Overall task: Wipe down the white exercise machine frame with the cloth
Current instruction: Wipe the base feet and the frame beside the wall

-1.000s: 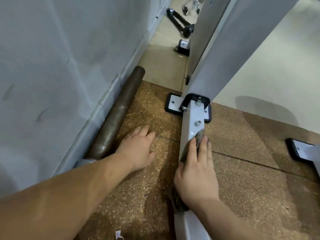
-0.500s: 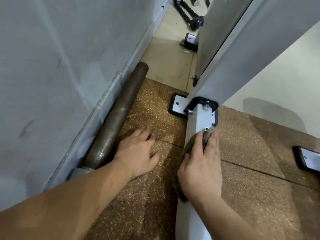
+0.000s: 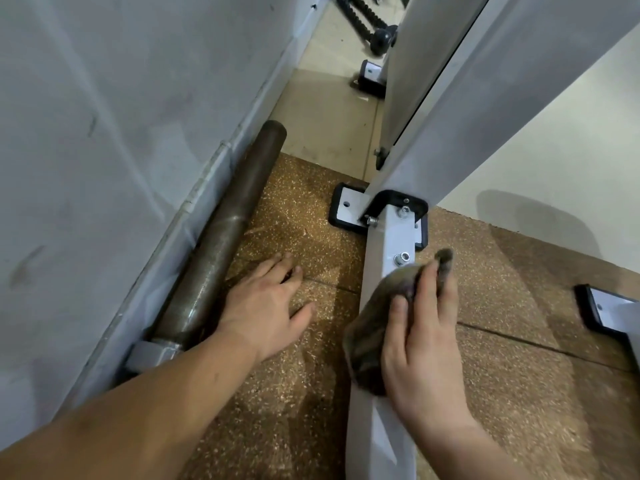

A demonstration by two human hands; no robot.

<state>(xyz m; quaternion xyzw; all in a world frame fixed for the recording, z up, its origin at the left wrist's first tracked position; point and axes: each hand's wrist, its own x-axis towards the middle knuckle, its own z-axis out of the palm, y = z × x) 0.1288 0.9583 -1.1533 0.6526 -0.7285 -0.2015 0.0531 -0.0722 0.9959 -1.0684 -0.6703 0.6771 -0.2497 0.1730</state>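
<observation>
Two bare arms fill the foreground of a head-worn camera's view. The left forearm point(image 3: 156, 410) is uncovered along its whole visible length, broad at the lower corner under the wide lens and narrowing to the wrist, with a small dark fleck on its upper side. The left hand point(image 3: 266, 313) shows its back, fingers and thumb. The right forearm point(image 3: 485, 452) is likewise uncovered to the frame's edge. The right hand point(image 3: 422, 355) shows short, trimmed fingernails point(image 3: 400, 303) and faint knuckle ridges, its outline slightly softened by blur.
</observation>
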